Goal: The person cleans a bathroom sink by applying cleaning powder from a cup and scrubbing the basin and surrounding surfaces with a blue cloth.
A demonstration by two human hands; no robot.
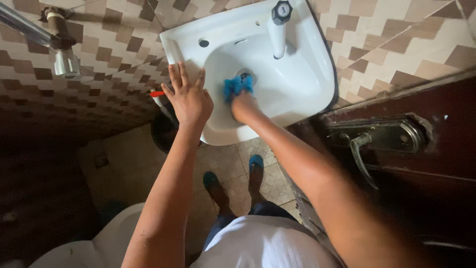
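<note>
Against a wall of brown and beige tiles, a white corner sink (307, 84) is hanging, a dark door (421, 164) crowding its right edge. Right hand (244, 105) is closing its grip on a blue cloth (238, 85) lying bunched beside the drain, showing no clear long axis. Left hand (188, 97) is resting flat, fingers spread, on the sink's left rim. Open floor (238, 159) is showing below.

My right hand (244, 105) deep in the white basin (307, 84), tap (278, 25) rising ahead, tiled wall (99, 54) close left, door handle (364, 149) crowding right, bowl's right half open.
</note>
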